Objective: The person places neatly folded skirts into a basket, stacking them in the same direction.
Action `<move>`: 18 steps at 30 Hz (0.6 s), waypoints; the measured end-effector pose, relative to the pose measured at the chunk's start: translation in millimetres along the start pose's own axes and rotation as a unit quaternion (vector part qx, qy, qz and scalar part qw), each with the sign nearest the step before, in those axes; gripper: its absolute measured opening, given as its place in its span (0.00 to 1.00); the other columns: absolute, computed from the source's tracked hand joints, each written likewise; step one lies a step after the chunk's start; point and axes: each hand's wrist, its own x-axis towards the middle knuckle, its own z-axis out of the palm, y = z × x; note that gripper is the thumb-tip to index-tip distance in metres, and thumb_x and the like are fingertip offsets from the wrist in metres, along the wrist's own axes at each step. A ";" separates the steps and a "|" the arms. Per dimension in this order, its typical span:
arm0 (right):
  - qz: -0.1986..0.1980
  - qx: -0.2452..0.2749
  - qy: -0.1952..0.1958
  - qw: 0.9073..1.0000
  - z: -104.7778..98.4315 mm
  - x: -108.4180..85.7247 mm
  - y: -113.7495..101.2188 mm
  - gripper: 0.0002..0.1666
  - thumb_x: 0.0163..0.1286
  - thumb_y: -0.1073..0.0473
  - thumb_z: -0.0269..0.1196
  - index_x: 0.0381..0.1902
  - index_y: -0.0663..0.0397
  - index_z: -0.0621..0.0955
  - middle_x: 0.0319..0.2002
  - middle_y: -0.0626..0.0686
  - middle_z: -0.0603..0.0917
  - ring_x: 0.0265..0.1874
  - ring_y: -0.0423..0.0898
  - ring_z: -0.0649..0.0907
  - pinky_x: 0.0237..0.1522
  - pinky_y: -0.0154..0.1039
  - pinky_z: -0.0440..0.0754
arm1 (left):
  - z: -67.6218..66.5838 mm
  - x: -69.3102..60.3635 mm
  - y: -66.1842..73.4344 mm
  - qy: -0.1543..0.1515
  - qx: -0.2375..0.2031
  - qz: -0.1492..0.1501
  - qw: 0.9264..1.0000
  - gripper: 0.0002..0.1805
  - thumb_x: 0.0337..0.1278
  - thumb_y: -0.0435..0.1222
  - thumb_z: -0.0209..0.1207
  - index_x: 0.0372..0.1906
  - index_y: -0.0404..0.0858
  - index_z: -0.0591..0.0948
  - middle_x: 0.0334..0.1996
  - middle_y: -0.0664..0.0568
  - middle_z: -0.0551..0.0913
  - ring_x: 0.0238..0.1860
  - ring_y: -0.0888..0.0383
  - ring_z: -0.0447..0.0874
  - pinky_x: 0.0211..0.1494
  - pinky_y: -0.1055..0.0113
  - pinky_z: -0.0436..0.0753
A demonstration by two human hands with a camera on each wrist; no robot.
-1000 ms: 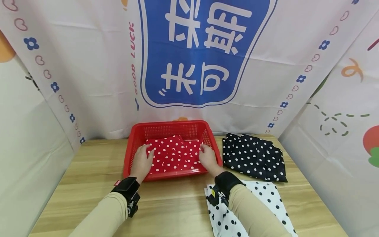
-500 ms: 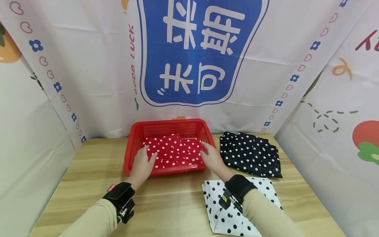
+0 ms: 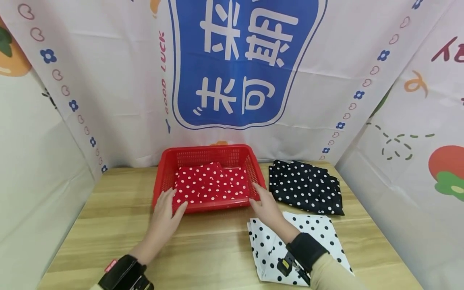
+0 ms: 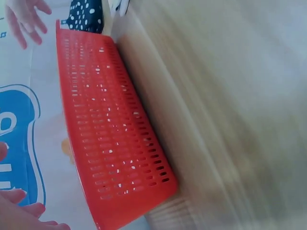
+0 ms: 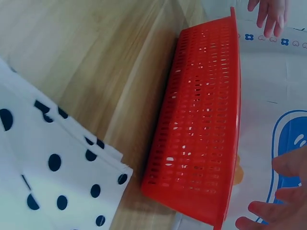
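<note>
With fingers spread and holding nothing, a person's left grip [image 3: 164,211] and right grip [image 3: 267,206] are hovering near a red basket [image 3: 217,207]. A red dotted cloth [image 3: 208,183] is lying inside, apparently placed; a black cloth [image 3: 304,187] and a white cloth [image 3: 268,251] are lying outside on the surface [image 3: 210,249].

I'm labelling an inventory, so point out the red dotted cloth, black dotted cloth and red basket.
Red dotted cloth [image 3: 211,184], head view: middle of its upper surface.
Black dotted cloth [image 3: 306,187], head view: middle of its upper surface.
Red basket [image 4: 114,120], left wrist view: its slotted side wall.
</note>
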 end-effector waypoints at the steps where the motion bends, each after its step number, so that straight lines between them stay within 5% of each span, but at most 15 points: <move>1: 0.000 -0.001 -0.001 1.000 -0.7 -1.9 1.3 0.33 0.71 0.66 0.58 0.71 0.66 0.63 0.68 0.65 0.67 0.65 0.61 0.68 0.63 0.56 0.70 | 0.6 -3.7 -0.7 -0.001 -0.001 0.002 1.000 0.34 0.72 0.41 0.51 0.71 0.24 0.54 0.72 0.30 0.50 0.73 0.33 0.40 0.71 0.37 0.48; 6: -0.011 -0.011 0.005 1.000 -4.3 -8.2 4.8 0.32 0.70 0.66 0.58 0.69 0.68 0.64 0.67 0.67 0.67 0.69 0.64 0.63 0.68 0.59 0.59 | 7.4 -15.5 -3.4 -0.005 0.009 0.022 1.000 0.34 0.71 0.41 0.52 0.71 0.24 0.55 0.71 0.29 0.51 0.73 0.31 0.40 0.70 0.35 0.49; 18: -0.041 -0.064 0.008 0.997 -3.9 -37.2 15.2 0.31 0.70 0.64 0.60 0.68 0.65 0.67 0.67 0.65 0.67 0.68 0.63 0.65 0.65 0.60 0.66 | 27.3 -46.5 -22.2 0.020 0.050 0.046 0.997 0.33 0.69 0.41 0.56 0.66 0.22 0.62 0.69 0.26 0.56 0.71 0.28 0.44 0.69 0.34 0.51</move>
